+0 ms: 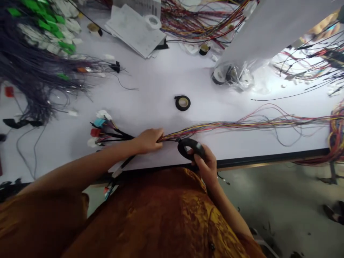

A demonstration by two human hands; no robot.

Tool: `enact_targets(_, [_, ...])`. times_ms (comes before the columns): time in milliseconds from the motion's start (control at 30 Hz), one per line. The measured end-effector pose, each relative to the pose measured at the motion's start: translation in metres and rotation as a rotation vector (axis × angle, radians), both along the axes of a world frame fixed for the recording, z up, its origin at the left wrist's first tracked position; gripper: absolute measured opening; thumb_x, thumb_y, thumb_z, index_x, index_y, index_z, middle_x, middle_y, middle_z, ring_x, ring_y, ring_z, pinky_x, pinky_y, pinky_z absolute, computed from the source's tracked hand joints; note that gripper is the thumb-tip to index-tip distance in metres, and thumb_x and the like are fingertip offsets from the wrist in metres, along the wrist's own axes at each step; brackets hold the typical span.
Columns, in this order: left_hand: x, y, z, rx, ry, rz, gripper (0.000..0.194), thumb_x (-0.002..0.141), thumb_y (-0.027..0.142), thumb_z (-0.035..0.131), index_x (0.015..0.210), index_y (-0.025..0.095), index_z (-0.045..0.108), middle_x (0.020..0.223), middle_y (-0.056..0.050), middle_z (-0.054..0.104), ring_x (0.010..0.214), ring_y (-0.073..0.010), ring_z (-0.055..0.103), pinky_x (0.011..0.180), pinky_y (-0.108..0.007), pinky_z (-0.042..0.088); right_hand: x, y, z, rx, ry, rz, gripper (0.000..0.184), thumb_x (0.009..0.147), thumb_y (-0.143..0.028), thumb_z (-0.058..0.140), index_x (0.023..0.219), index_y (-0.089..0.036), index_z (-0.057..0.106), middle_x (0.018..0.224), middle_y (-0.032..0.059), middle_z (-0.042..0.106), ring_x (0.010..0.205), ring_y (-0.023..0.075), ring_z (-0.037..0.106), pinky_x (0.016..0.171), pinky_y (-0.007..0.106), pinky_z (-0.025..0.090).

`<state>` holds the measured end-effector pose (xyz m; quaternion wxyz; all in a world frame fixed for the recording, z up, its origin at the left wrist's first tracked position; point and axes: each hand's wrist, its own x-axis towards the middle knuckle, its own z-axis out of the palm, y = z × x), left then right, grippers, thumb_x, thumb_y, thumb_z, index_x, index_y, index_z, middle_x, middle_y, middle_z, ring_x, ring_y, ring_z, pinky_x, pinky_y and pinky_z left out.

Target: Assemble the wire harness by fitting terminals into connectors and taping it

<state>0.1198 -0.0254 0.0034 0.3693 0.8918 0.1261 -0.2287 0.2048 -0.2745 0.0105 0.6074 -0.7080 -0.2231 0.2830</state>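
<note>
**Luckily, we had the harness pinched and the tape in hand**

Our left hand (147, 140) was closed around the multicoloured wire harness (215, 126), which lay across the white table (150, 84) near its front edge. Our right hand (205, 165) gripped a roll of black electrical tape (188, 147). A slack grip could have let strands slip from the bundle, and the black branch (122, 164) drooping over the edge could have dragged it down. Beyond our fist, the harness looked loose and fanned out, while its black-wrapped end looked tidier.
</note>
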Motion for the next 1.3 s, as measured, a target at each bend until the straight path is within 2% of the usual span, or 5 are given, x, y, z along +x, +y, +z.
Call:
enact_targets(267, [0.02,0.051,-0.002,-1.088,0.522,0.167,0.031,0.072,0.031,0.075,0.097,0.016,0.066,0.093,-0.008,0.075,0.079,-0.0183,0.07,0.076,-0.031,0.054,-0.031,-0.003,-0.038,-0.074,-0.406,0.158,0.048,0.084,-0.022,0.068,0.131,-0.023,0.059,0.114,0.0088,0.074,0.098,0.0211,0.072,0.086,0.033,0.06])
enact_targets(633, [0.016,0.05,-0.014,-1.187,0.591,0.244,0.03,0.072,0.031,0.08,0.097,0.014,0.075,0.088,-0.008,0.075,0.074,-0.0163,0.068,0.072,-0.03,0.057,-0.037,0.011,-0.056,-0.068,-0.691,0.131,0.056,0.088,-0.031,0.066,0.141,-0.022,0.05,0.118,0.0112,0.072,0.081,0.0185,0.075,0.071,0.028,0.063])
enact_targets(967, [-0.006,0.017,0.0,-0.763,0.07,0.147,0.017,0.077,0.029,0.07,0.079,0.012,0.074,0.065,-0.001,0.065,0.058,-0.009,0.058,0.058,-0.019,0.045,0.014,0.076,0.036,-0.083,0.068,0.427,0.055,0.083,-0.033,0.068,0.133,-0.025,0.045,0.099,0.0021,0.067,0.062,0.0106,0.061,0.051,0.024,0.048])
enact_targets(1133, [-0.011,0.021,0.005,-0.882,0.232,0.153,0.021,0.079,0.034,0.069,0.077,0.014,0.073,0.069,-0.002,0.068,0.059,-0.0095,0.061,0.061,-0.021,0.048,0.058,0.133,0.05,-0.208,-0.278,0.43,0.044,0.081,-0.034,0.072,0.119,-0.019,0.057,0.082,-0.0013,0.061,0.057,0.0068,0.047,0.056,0.024,0.043])
enact_targets(1300, [-0.004,0.032,0.015,-1.075,0.336,0.136,0.018,0.079,0.035,0.073,0.08,0.017,0.074,0.076,-0.003,0.07,0.062,-0.0099,0.062,0.06,-0.02,0.049,0.048,0.075,0.06,-0.129,-0.176,0.592,0.024,0.089,-0.042,0.063,0.1,-0.021,0.068,0.079,-0.0006,0.064,0.062,0.0093,0.054,0.058,0.024,0.046])
